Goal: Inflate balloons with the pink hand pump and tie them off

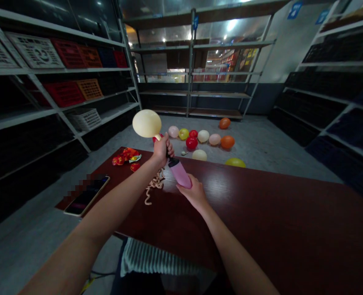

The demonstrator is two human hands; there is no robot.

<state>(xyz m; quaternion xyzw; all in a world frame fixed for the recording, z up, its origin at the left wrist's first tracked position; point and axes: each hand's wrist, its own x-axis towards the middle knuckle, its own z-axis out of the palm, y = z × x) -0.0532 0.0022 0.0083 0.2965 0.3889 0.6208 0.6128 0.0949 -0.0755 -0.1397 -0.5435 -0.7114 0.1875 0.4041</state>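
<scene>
A pale yellow balloon (147,123), partly filled with air, sticks up to the left from my left hand (163,149). That hand is closed around the balloon's neck and the black nozzle end of a hand balloon pump (180,173), so the join between them is hidden. My right hand (196,192) is wrapped around the lower end of the pump's pink barrel. The pump is tilted above the table. Below my left hand a heap of curly beige strings (155,183) lies on the tabletop.
The dark red-brown table (261,205) has crumpled red wrappers (127,156) and a phone (89,196) at its left. Several balloons, including an orange balloon (227,142) and a red balloon (191,143), lie on the floor beyond. Metal shelves (187,94) with crates stand around.
</scene>
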